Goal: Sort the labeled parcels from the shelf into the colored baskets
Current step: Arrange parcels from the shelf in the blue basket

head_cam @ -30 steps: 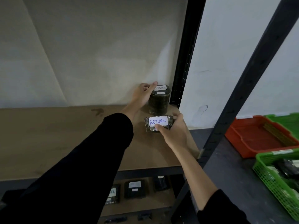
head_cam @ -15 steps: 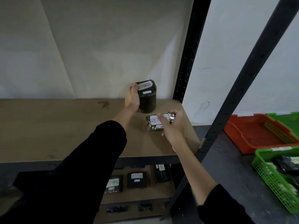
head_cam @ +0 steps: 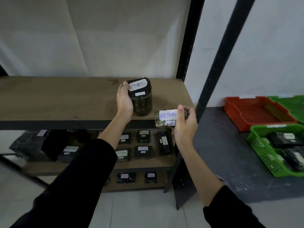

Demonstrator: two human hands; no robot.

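My left hand [head_cam: 124,101] grips a tall dark parcel [head_cam: 142,101] with a white RETURN label on top, held above the wooden top shelf [head_cam: 65,99]. My right hand [head_cam: 185,127] holds a small flat parcel [head_cam: 165,118], also labelled RETURN, in front of the shelf's front right corner. To the right lie a red basket [head_cam: 258,112] with nothing visible in it and a green basket [head_cam: 269,153] holding dark parcels.
Several dark labelled parcels [head_cam: 143,152] lie on the lower shelves. Black metal shelf posts [head_cam: 213,76] stand between my hands and the baskets. A second green basket [head_cam: 292,104] sits behind the red one on the dark surface.
Both hands have drawn back from the rear of the shelf toward me. The tall parcel is lifted and tilted so its label shows; the flat parcel has left the shelf.
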